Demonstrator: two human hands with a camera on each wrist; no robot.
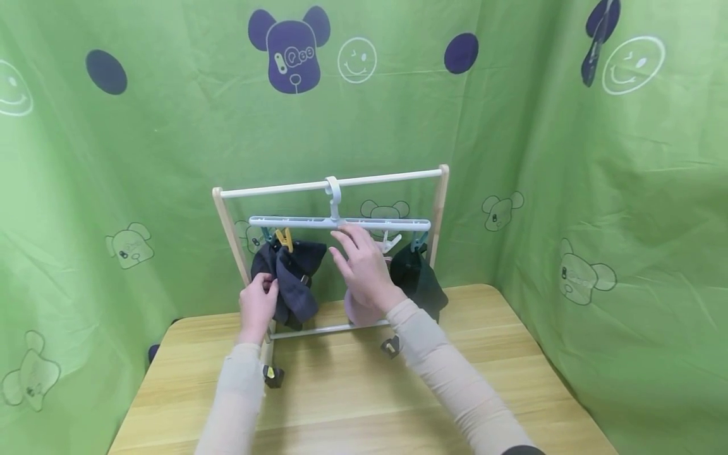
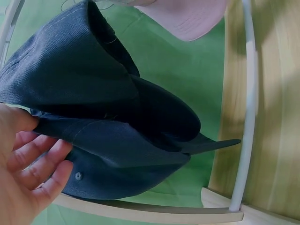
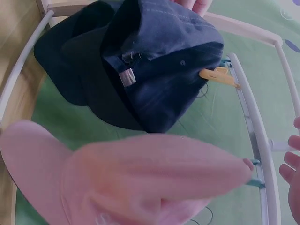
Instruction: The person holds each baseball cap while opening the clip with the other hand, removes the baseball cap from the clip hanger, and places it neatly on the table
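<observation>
At the rack's left side, my left hand [image 1: 258, 306] pinches the edge of a navy cap [image 2: 108, 140] between thumb and fingers. This cap hangs against another navy cap [image 3: 178, 28]; their brims overlap in the right wrist view. A yellow clip [image 1: 284, 239] grips the nearer cap at the pale blue hanger [image 1: 301, 222]. My right hand [image 1: 366, 268] has its fingers extended, fingertips right at the middle of the hanger bar, and holds nothing. Below that hand hangs a pink cap [image 3: 126, 173], partly hidden behind it in the head view.
A dark cap [image 1: 415, 272] hangs at the right from a teal clip [image 1: 419, 240]. Beside it is a white clip [image 1: 391, 241]. The hanger hooks over the white top rail [image 1: 392, 179] of a small wooden-sided rack on the wooden table [image 1: 489, 366]. Green curtains [image 1: 398, 126] surround it.
</observation>
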